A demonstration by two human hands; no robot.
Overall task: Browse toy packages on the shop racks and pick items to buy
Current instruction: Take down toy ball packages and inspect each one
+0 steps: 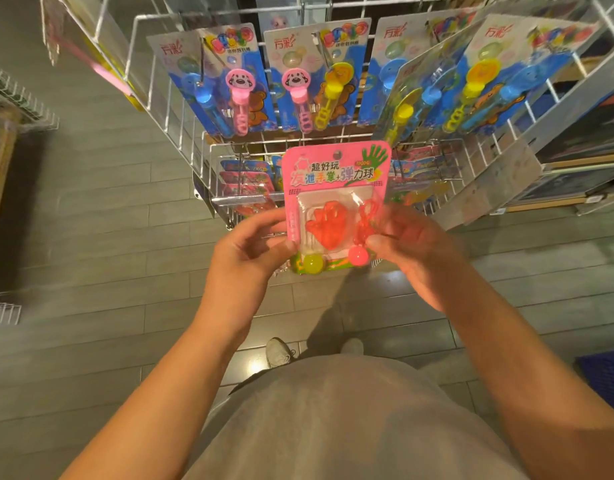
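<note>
Both forearms reach forward from the body; the left hand (253,247) and right hand (407,242) pinch the side edges of a pink toy package (335,206), held upright before the wire rack (333,143). Such light edge grips could let the card slip to the floor (90,237). Bubble wand packs (236,77) hang beyond.

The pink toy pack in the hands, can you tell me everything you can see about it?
The pink cardboard toy pack is a flat card with a clear plastic blister. Inside sit a red jelly-like hand with a red string, a yellow ball and a pink ball. Colourful Chinese lettering and a green hand drawing fill the top, above a small hang hole. It is held upright before the white wire rack, the left hand and right hand pinching its lower sides.
</note>
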